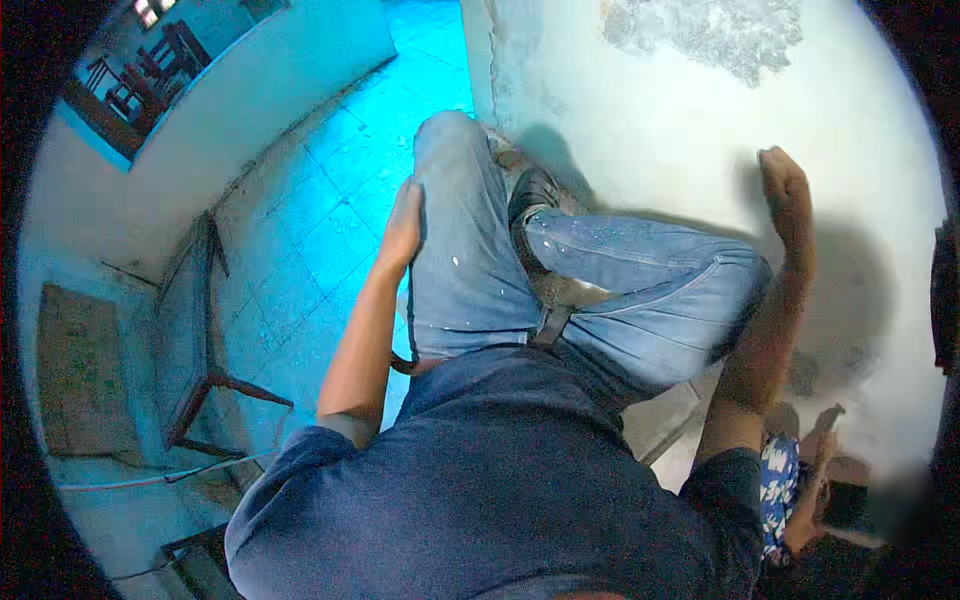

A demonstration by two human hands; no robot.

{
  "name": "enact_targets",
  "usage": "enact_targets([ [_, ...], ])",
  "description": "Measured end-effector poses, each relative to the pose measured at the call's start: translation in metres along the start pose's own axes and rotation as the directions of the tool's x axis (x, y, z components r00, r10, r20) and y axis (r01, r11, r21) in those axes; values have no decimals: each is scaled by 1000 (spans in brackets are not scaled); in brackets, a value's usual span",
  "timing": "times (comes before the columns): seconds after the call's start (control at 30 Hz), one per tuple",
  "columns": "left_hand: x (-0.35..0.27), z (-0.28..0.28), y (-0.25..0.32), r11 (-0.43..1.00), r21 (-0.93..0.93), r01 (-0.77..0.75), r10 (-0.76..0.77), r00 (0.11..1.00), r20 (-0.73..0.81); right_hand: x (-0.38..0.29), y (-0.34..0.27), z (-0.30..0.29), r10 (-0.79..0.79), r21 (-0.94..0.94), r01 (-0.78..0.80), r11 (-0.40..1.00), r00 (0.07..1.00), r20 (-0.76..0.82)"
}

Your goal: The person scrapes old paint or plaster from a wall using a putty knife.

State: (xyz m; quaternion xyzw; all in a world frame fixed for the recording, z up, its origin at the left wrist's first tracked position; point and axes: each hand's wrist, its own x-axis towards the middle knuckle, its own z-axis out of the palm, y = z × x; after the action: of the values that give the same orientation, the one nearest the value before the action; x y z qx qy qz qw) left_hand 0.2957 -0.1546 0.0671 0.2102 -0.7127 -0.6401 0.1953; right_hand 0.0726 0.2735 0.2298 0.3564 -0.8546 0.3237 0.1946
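Observation:
My left hand (405,222) rests against the outer side of my raised knee, in the jeans (469,247), with its palm turned to the denim; no object shows in it. Over at the right, my right hand (785,186) is raised close to the pale plastered wall (675,142), bent at the wrist; its fingers look curled, and whether anything is in them is hidden. My other leg is folded across, its jeans flecked with white specks. A dark shoe (534,189) shows near the foot of the wall.
A person in a patterned blue shirt (778,480) is at the lower right, an arm raised near the wall. At left stand a dark-framed piece of furniture (202,315) and a brown board (81,367). A thin cable (150,484) crosses the lower left. Tiled floor (337,202) runs beside my left arm.

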Motion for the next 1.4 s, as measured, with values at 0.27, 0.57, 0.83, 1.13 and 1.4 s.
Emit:
enact_targets([
  [0.27,-72,29,-57,740,659,-134,112,991,75,-43,-23,-43,92,-94,-104,990,988,-124],
  [0.57,-85,48,-64,699,628,-342,276,939,205,-98,-31,-59,380,73,-374,925,895,-232],
  [0.83,-104,32,-70,712,604,-358,243,933,265,-133,-69,-50,486,34,-486,873,862,-144],
  [1.13,-50,45,-68,741,641,-200,41,966,255,-142,-21,5,557,480,-439,759,820,-130],
  [1.4,21,63,-76,536,815,-220,126,975,181,-163,-4,45,637,781,-192,594,705,-311],
])
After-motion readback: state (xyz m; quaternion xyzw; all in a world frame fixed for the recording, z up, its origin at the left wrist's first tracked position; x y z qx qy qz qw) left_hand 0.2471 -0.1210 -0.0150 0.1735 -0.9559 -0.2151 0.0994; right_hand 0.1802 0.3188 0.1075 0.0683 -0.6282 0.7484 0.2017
